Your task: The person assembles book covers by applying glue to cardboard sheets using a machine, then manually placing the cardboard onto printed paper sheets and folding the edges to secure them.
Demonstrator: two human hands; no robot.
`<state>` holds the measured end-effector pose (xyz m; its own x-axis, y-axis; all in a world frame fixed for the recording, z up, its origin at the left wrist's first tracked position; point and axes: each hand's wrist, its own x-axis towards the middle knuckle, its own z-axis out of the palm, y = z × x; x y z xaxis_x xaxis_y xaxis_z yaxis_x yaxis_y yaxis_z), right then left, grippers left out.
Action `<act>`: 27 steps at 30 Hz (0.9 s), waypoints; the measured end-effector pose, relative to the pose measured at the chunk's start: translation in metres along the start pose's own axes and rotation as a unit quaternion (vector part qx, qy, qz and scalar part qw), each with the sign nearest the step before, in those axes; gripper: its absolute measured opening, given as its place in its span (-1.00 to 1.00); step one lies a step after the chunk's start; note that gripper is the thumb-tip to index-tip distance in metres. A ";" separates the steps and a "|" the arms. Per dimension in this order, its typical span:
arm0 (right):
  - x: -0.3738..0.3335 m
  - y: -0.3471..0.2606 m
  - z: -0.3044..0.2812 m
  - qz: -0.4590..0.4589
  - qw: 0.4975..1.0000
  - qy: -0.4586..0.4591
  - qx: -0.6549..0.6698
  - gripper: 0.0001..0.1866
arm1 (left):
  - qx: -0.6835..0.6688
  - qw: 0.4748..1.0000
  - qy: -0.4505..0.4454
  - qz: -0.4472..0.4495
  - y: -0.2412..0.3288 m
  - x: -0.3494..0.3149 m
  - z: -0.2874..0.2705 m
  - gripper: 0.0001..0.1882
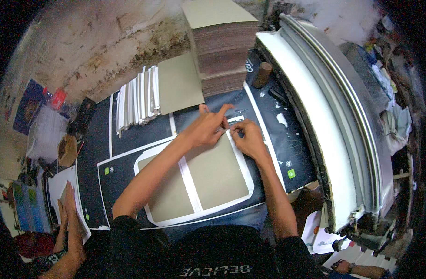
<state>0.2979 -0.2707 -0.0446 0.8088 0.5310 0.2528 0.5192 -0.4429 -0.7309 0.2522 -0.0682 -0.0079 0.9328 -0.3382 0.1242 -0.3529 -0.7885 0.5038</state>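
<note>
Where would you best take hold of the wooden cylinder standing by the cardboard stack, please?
Grip the wooden cylinder round its upper half, coming from above. It stands upright on the black mat, with the cardboard stack close on its left and the pale curved edge on its right, so its top is the most open part.

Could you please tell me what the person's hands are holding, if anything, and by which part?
Both the left hand and right hand pinch the white paper border at the grey board's far right corner.
</note>
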 end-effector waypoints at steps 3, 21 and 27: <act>0.002 0.003 0.004 0.015 1.000 -0.004 0.017 -0.81 | -0.017 1.000 0.009 0.002 0.001 -0.002 0.000 -0.18; 0.005 0.001 -0.002 0.037 0.999 -0.036 0.016 -0.77 | 0.187 0.978 -0.009 0.089 0.006 -0.039 -0.005 -0.34; -0.012 -0.022 -0.007 -0.038 0.992 0.053 0.104 -0.19 | 0.204 0.976 -0.040 0.067 -0.001 -0.056 0.001 -0.10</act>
<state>0.2790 -0.2722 -0.0276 0.7994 0.4730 0.3705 0.5215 -0.2400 -0.8188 0.2007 -0.0491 -0.0160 0.8736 -0.4782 0.0904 -0.4858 -0.8679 0.1032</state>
